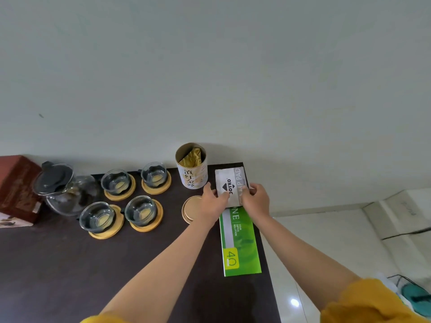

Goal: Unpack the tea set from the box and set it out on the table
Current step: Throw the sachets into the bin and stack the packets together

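Note:
Both my hands grip a small white stamp-pad box point(229, 183) at the table's far right; my left hand point(213, 202) holds its left edge and my right hand point(255, 199) its right edge. To the left, several glass cups point(115, 183) stand on round wooden coasters point(130, 193) in two rows. A glass teapot point(66, 191) with a dark lid stands left of them. An open tea canister point(192, 170) with a gold pouch inside stands by the wall. Its round lid point(190, 209) lies flat, partly under my left hand.
A red-brown box point(17, 190) sits at the far left edge of the dark table point(70, 271). A green-and-white flat pack point(240, 243) lies along the table's right edge. Pale floor and a cardboard carton point(401, 213) lie beyond on the right.

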